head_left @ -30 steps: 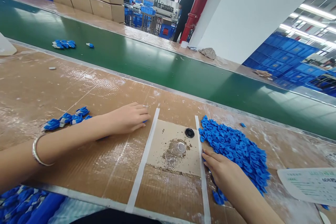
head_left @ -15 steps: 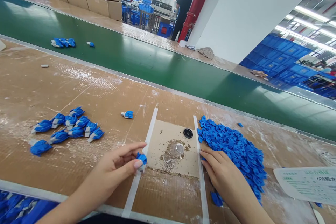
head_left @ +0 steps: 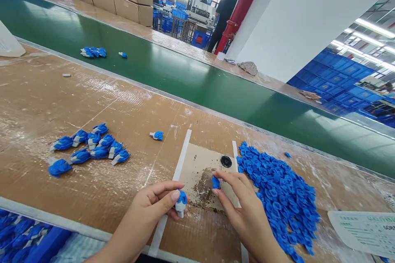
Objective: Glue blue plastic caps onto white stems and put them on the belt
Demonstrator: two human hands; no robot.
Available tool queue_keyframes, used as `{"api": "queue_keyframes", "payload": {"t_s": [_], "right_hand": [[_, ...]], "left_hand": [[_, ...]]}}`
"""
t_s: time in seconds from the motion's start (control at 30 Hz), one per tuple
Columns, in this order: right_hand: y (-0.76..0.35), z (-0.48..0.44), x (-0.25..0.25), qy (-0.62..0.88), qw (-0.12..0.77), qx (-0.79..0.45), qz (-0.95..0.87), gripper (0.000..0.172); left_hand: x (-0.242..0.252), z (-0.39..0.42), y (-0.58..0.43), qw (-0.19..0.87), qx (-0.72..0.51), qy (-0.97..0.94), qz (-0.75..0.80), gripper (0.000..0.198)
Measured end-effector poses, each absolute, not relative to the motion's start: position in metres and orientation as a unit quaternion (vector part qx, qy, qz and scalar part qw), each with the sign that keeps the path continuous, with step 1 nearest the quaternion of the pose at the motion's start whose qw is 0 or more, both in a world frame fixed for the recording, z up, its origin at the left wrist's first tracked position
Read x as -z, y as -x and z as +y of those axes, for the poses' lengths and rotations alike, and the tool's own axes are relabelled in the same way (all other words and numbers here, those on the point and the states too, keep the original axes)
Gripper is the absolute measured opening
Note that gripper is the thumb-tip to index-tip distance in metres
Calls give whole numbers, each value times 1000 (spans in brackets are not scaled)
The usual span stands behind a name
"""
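My left hand [head_left: 154,207] is shut on a white-and-blue plastic part [head_left: 181,203], pinching it between thumb and fingers. My right hand [head_left: 239,205] pinches a small blue plastic piece [head_left: 216,182] above a tan cardboard sheet [head_left: 203,176]. A heap of loose blue pieces [head_left: 280,201] lies just right of that hand. On the sheet are a black round disc [head_left: 226,161] and a clear plastic cup [head_left: 205,183]. Assembled blue-and-white parts [head_left: 89,150] lie in a cluster to the left, with a single part [head_left: 157,135] apart from them.
Both hands work on a cardboard-covered bench [head_left: 92,102] with white strips [head_left: 182,156]. Behind it runs a green conveyor belt [head_left: 185,78] carrying several parts [head_left: 93,52]. A blue bin of parts [head_left: 31,234] sits at the near left, a printed sheet [head_left: 365,232] at right.
My right hand has moved from beside the heap onto the tan sheet and now pinches a blue piece. My left hand, still holding its part, has shifted slightly right.
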State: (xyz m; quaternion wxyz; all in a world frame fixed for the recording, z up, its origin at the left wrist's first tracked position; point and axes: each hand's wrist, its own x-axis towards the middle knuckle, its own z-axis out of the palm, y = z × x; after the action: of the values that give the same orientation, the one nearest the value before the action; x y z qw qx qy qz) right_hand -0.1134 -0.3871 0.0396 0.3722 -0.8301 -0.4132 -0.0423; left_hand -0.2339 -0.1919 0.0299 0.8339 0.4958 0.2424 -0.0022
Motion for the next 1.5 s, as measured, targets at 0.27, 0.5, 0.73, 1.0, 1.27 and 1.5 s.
{"api": "queue_keyframes", "payload": {"t_s": [0.27,0.5,0.73,1.0,1.27,1.5], "right_hand": [[175,-365,-33,625,757,-128,-140,32],[190,-354,-26,598,784,-135,-97,36],[195,-345,-14,751,588,68,-292,34],[148,-412,-27,866,299,208,-342,17],[110,-460,-14,921,148,103,-345,21],[102,-446,-14,941,130,67,-305,30]], "left_hand": [[-46,-207,230,872,28,-442,210,61],[-49,-211,233,872,29,-438,216,64],[-37,-210,231,871,33,-455,182,53],[-26,-166,247,544,-160,-801,193,30],[-25,-89,242,-72,-258,-962,-47,35],[-48,-77,218,-45,-222,-973,-43,31]]}}
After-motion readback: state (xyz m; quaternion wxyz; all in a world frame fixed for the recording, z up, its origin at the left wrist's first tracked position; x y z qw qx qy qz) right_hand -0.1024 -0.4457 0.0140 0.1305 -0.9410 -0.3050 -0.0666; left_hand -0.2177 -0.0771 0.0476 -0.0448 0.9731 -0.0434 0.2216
